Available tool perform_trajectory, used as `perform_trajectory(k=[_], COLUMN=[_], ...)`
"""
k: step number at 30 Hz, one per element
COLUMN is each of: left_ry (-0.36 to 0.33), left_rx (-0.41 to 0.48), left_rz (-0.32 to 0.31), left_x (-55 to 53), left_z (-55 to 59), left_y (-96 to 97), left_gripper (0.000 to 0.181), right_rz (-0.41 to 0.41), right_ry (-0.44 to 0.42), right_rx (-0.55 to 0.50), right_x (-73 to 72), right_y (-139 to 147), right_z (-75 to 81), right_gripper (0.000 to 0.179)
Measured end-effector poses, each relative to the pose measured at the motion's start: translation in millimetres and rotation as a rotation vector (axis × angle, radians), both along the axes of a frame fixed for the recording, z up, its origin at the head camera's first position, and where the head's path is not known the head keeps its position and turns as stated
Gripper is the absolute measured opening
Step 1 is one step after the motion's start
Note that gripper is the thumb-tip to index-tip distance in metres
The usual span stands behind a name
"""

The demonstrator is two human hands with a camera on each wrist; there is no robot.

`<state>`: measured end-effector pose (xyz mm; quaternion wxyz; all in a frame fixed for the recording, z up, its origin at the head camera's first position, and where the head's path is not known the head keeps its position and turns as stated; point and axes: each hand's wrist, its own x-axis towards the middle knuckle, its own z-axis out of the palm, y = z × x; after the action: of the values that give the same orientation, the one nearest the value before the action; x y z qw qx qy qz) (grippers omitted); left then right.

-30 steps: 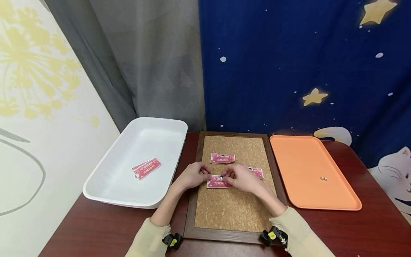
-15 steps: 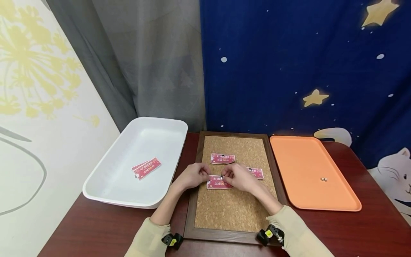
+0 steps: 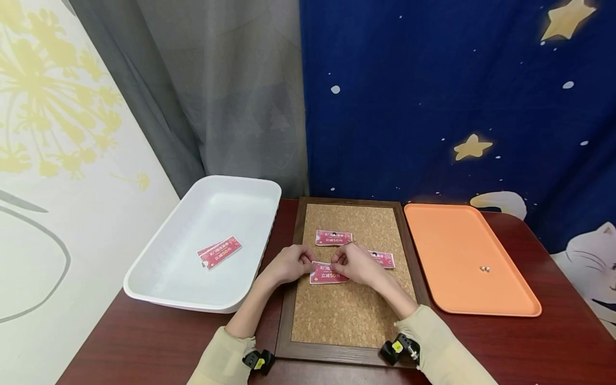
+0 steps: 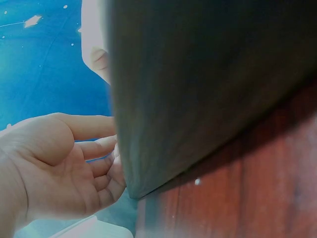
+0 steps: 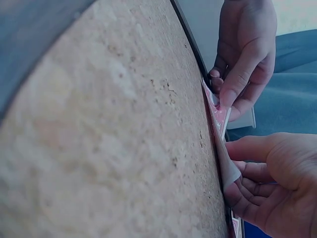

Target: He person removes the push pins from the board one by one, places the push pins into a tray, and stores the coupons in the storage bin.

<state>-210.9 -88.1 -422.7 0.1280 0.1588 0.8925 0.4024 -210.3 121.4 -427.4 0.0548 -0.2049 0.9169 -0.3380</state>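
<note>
The thumb and fingers of my left hand (image 3: 292, 263) are together, pinching the left end of a red coupon (image 3: 327, 274), and those of my right hand (image 3: 358, 264) are curled in on its right end. From the right wrist I see the coupon bend there, a pale flap of it curling up between thumb and fingers; whether I pinch anything else with it I cannot tell, as my fingertips hide the spot. The coupon lies over the cork board (image 3: 346, 315), about midway up and a little left of centre, its printed face up. Just above it on the cork is an upper coupon (image 3: 334, 240) with a dark dot near its top edge, and beyond my right hand sits another coupon (image 3: 385, 260), partly covered by that hand. A dark wooden frame (image 3: 332, 353) runs round the cork. To my left a white bin (image 3: 231, 208) holds loose coupons (image 3: 222, 254), overlapping and slanted. To my right, an orange tray (image 3: 462, 240) bears small shiny pieces (image 3: 485, 269), too small to make out. Everything stands on a red-brown table (image 3: 154, 342), with a grey curtain (image 3: 240, 96) and a starry blue curtain (image 3: 385, 133) behind it.
</note>
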Motion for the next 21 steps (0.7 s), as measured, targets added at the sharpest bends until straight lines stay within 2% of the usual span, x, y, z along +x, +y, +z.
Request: perform_trajectory(k=[16, 21], left_ry=[-0.005, -0.012], left_rx=[0.011, 0.012], left_rz=[-0.005, -0.007], left_x=[-1.4, -1.4], left_z=[-2.1, -1.9], left_y=[-1.0, -0.7], left_gripper=[0.005, 0.005], right_rz=[-0.026, -0.046], right_ry=[0.043, 0.025], right_rx=[0.039, 0.061], right_x=[-2.3, -2.8], right_y=[-3.6, -5.0], right_z=[-3.9, -2.1], right_gripper=[0.01, 0.01])
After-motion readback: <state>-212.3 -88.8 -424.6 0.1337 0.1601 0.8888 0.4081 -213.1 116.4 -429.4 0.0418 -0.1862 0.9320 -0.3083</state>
